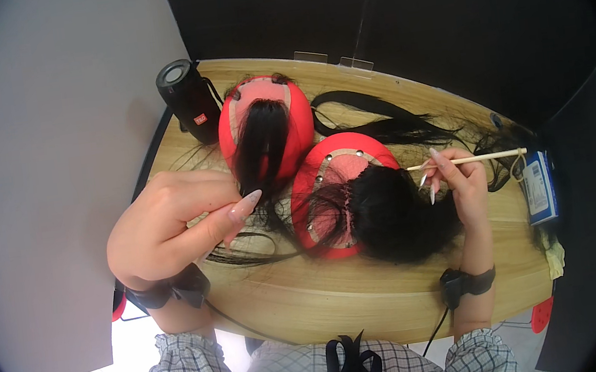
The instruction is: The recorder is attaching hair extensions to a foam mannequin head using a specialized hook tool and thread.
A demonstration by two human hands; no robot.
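Observation:
Two red rounded head forms lie on the table. The nearer head form carries a pinkish mesh cap edged with beige tape and pinned down, with a thick mass of black hair over its right side. My right hand is closed around a thin pale stick whose left tip reaches that hair. Left of this form, my left hand is pinched, with dark strands running from its fingers; the strands' ends are hard to follow. Behind it, the farther head form bears a black lock of hair.
A black cylindrical speaker stands at the back left. Long loose black hair lies behind the forms. On the right are a blue and white box and a pale yellow cloth. Dark panels and a grey wall enclose the wooden table.

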